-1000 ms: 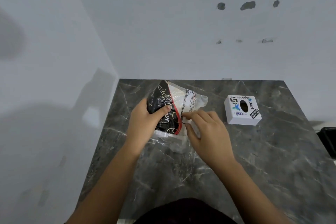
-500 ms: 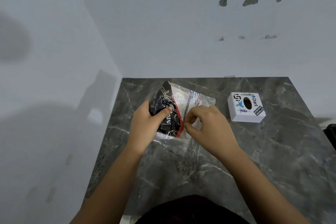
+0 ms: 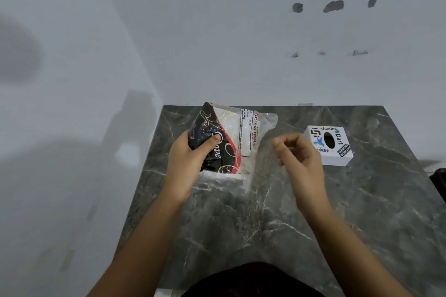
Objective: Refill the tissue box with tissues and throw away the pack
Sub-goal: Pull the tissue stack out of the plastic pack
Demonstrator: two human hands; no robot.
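Left hand: I am gripping the tissue pack with my left hand, thumb pressing on its black printed side, holding it tilted above the marble table.
Right hand: my right hand is hovering just right of the pack, fingers curled, thumb and forefinger nearly pinching; whether clear film is between them, I cannot tell.
Tissue box: the white tissue box is sitting on the table just beyond my right hand, oval slot facing up.

One head-worn wide-angle view, looking forward and down, close over the dark marble worktop set into a wall corner.
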